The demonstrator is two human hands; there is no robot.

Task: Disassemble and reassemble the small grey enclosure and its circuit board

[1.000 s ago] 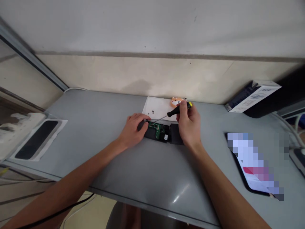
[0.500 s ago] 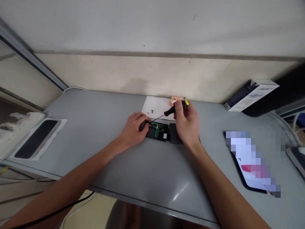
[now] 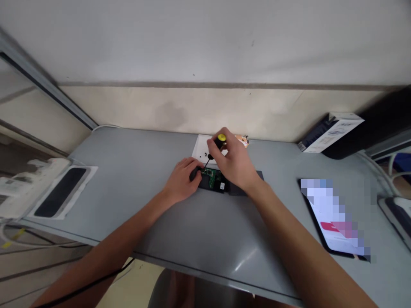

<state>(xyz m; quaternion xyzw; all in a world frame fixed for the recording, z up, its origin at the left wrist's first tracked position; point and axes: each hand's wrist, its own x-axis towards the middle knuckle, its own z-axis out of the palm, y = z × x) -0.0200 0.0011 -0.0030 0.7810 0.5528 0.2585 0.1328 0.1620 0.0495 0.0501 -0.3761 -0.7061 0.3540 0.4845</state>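
My right hand (image 3: 236, 164) is closed around a black screwdriver (image 3: 220, 140) with a yellow end. Its shaft points steeply down, with the tip at the upper left of a green circuit board (image 3: 210, 179). The board sits in an open black device casing (image 3: 216, 189) on the desk. My left hand (image 3: 183, 182) grips the casing's left end, fingers wrapped round a black rounded part. A dark flat piece (image 3: 237, 190) lies against the casing's right side, partly under my right hand. Small dark screws (image 3: 206, 154) rest on a white sheet (image 3: 198, 147) behind the casing.
An orange and white animal-faced trinket (image 3: 243, 140) sits by the sheet. To the right lie a lit tablet-like screen (image 3: 334, 218) and a box (image 3: 332, 132). At left are a dark phone-shaped item (image 3: 61, 192) and a white power strip (image 3: 56, 173). The wall closes off the back.
My right hand has moved left and turned the screwdriver from a low slant to nearly upright over the board. My left hand keeps its grip on the casing. The view has shifted slightly.
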